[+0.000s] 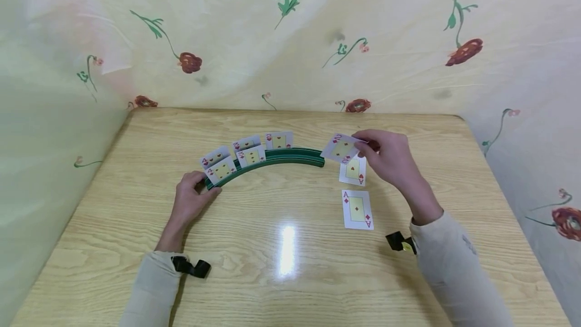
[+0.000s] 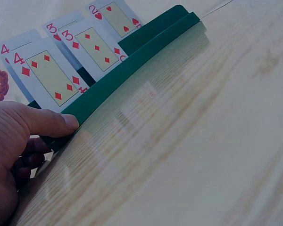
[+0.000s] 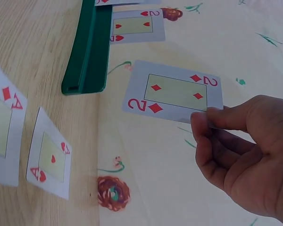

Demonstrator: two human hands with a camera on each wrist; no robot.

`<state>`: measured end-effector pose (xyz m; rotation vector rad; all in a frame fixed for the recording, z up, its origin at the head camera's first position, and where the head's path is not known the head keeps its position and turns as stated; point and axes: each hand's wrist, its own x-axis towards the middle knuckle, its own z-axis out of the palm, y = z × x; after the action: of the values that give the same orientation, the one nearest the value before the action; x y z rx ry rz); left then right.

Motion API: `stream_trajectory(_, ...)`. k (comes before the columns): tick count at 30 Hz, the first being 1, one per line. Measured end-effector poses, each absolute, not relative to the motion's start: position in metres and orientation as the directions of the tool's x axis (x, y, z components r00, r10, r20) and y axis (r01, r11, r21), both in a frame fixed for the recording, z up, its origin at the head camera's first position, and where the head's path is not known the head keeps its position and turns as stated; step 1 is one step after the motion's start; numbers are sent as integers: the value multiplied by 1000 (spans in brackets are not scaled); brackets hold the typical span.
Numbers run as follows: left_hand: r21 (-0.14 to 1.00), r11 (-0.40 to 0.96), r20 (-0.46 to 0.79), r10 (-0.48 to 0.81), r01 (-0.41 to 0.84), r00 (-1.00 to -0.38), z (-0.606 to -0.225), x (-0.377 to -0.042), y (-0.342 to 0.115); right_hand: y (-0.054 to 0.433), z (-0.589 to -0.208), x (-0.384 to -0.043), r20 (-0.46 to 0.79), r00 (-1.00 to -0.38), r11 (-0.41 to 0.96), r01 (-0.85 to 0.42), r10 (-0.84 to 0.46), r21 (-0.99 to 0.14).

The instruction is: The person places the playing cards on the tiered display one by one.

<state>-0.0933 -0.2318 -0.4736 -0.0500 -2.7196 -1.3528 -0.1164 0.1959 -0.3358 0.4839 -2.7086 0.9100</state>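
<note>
A curved green card holder (image 1: 295, 157) stands on the table. Its left end is gripped by my left hand (image 1: 190, 198), thumb along the front edge (image 2: 70, 121). Upright in its left part are the four of diamonds (image 2: 47, 75), the three of diamonds (image 2: 94, 47), and behind them a four and a three of hearts, partly hidden. Further right stands the two of hearts (image 1: 279, 140). My right hand (image 1: 386, 158) pinches the two of diamonds (image 3: 174, 92) by one corner, raised near the holder's right end. The ace of hearts (image 1: 354, 173) lies beneath it, partly covered in the head view.
Nearer to me, the ace of diamonds (image 1: 357, 210) lies face up on the wooden table (image 1: 254, 281). A flowered cloth (image 1: 227, 39) hangs behind the table and along both sides. Each sleeve carries a black strap mount (image 1: 192, 267) at the wrist.
</note>
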Motion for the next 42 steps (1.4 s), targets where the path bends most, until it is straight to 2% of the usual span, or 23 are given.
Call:
stream_trajectory(13,796,600,115,-19,80,-993,-476,-94,-232,167,-340,-139,311,-914,694,-400,-259,-598)
stream_trajectory(24,791,605,130,-15,95,-991,-476,-94,-233,133,-349,-159,380,-862,651,-504,-335,-567)
stream_trajectory(42,803,589,118,-15,87,-993,-475,-94,-232,95,-368,-167,312,-883,674,-469,-350,-571)
